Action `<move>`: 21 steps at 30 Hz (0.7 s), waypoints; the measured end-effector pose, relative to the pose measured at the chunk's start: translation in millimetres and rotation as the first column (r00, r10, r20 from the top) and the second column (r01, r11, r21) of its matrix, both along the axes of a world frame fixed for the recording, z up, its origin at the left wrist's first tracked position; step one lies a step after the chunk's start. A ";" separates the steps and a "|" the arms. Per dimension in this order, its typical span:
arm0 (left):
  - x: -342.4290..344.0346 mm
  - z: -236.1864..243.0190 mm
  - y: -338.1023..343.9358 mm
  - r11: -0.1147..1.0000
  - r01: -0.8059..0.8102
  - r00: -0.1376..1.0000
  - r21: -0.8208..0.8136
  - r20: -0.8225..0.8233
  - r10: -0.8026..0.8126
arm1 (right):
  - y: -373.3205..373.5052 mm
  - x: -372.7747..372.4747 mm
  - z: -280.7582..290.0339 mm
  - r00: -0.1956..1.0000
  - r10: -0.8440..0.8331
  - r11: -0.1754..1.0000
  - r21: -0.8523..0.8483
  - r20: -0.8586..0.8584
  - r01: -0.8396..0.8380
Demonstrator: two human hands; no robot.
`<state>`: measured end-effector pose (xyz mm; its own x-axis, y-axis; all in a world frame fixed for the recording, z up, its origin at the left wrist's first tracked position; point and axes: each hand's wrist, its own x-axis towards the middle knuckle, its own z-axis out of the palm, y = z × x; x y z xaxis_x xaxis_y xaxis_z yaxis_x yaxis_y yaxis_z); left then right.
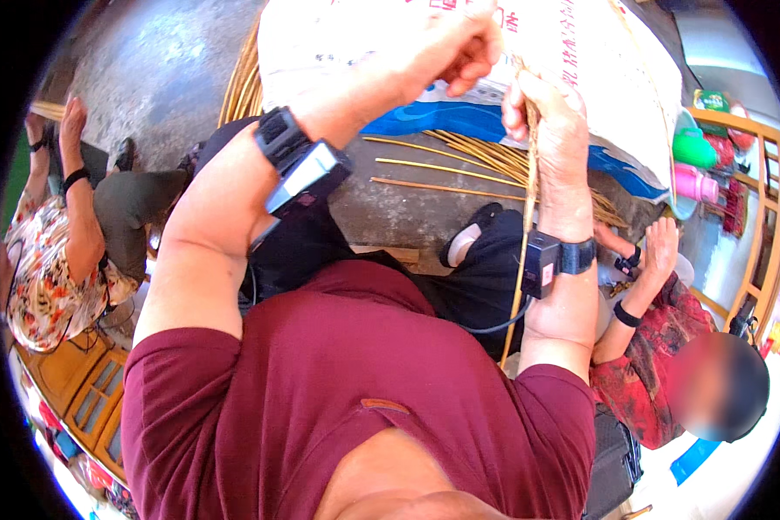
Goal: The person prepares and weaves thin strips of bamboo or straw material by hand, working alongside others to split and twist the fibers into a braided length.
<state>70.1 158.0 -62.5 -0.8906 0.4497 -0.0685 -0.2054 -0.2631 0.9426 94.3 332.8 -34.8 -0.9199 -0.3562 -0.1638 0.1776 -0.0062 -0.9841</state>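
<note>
My left hand (472,52) is raised over the white woven sheet at the top, its fingers curled inward. Whether a strand lies in those fingers I cannot make out. Just to its right, my right hand (550,113) is closed around a thin plaited straw cord (531,186). The cord trails down along my right forearm toward my right elbow, and a frayed bit of it sticks up above the thumb. Beneath both hands spreads the white sheet (321,43) with red printing and a blue edge.
Thin yellow-brown stalks (485,156) lie on the grey floor under the sheet, and a bundle (244,82) curves at its left. Co-workers sit on both sides, one in a floral top (52,260), one in red (650,364). A wooden frame (767,225) and pink bottle (695,184) stand right.
</note>
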 end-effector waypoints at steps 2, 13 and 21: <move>-7.6 3.4 -3.1 0.993 0.029 0.985 0.117 0.165 -0.048 | 0.4 1.2 1.1 0.999 -0.041 0.999 0.004 -0.010 0.041; 0.2 1.6 15.5 0.989 0.124 0.980 -0.082 -0.145 -0.135 | 9.2 -2.7 -3.3 0.998 -0.053 0.999 0.001 -0.025 0.053; -18.2 25.9 -16.5 0.739 -0.402 0.714 -0.540 -0.691 -0.116 | 12.1 -1.4 -0.7 1.000 -0.015 1.000 0.020 -0.021 0.015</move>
